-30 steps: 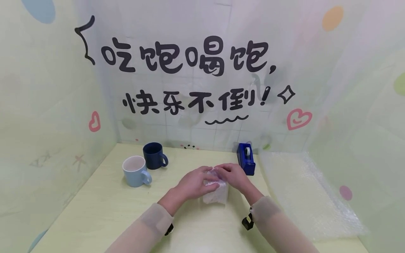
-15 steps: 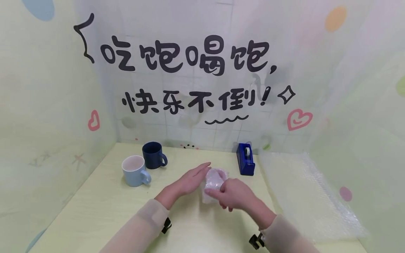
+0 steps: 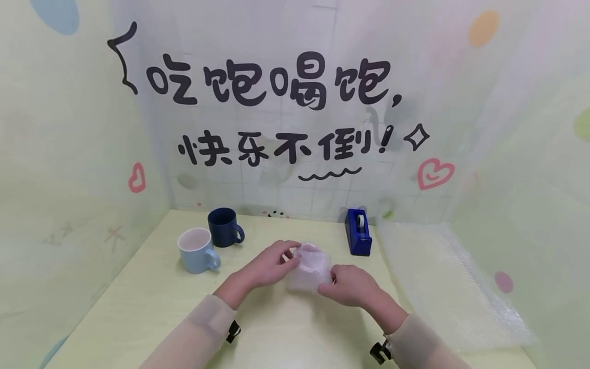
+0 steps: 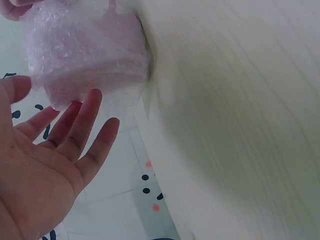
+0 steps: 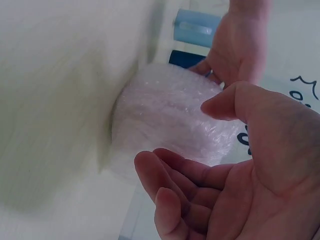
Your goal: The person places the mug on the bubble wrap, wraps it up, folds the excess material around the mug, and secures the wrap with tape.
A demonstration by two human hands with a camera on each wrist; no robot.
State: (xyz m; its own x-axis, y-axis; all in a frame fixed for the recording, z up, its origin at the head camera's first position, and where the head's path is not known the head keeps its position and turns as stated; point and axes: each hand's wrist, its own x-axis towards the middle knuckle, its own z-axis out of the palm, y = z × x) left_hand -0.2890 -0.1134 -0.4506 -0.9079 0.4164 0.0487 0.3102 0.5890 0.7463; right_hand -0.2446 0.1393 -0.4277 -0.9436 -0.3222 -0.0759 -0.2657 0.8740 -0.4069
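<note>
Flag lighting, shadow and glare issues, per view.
Head: bright, soft shadows on the table, glints along the bubble-wrap sheet's edge; left wrist: dimmer, broad shadow over the tabletop, small glints on the wrapped bundle; right wrist: glints on the bundle, soft shadow beside it.

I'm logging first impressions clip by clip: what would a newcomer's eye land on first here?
Probably the large black lettering across the back wall. Next, the bubble-wrapped bundle, between the left hand and the right hand. Then the blue tape dispenser toward the back, right of centre, and the light blue mug and navy mug at left.
</note>
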